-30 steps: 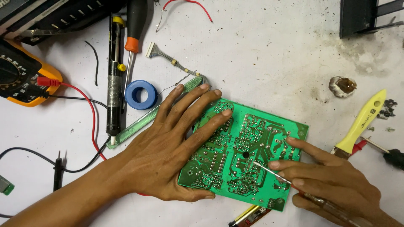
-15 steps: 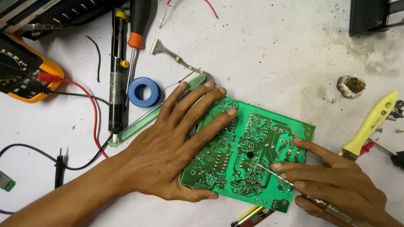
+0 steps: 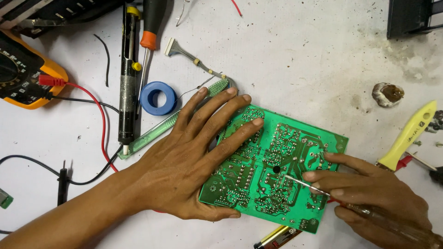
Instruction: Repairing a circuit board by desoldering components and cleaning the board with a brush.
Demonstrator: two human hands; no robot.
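Slipping is the main risk now, because your right hand (image 3: pixel 374 193) holds a thin screwdriver (image 3: pixel 304 183) in a closed pinch grip, w/ the metal tip resting on the solder side of the green circuit board (image 3: pixel 277 152), just beside the small dark hole near the board's middle. The board lies flat on the white table (image 3: pixel 300 60), solder side up, and your left hand (image 3: pixel 194 157) presses on its left part w/ fingers spread wide and flat, holding nothing. If you push too hard or at a low angle, I think the tip can jump sideways, scratch a copper track or bridge two solder points. It can also run toward your left fingertips (image 3: pixel 256 122), which are quite near. The board seems to sit on its hidden parts underneath, so it may rock if your left palm lifts a little. Watch also the table: a battery (image 3: pixel 277 237) lies just beside the bottom edge of the board, a blue solder roll (image 3: pixel 158 98) and a desoldering pump (image 3: pixel 126 78) are near your left hand, and the red lead (image 3: pixel 99 120) of the orange meter (image 3: pixel 27 74) passes under your wrist, so a quick arm move could drag it.
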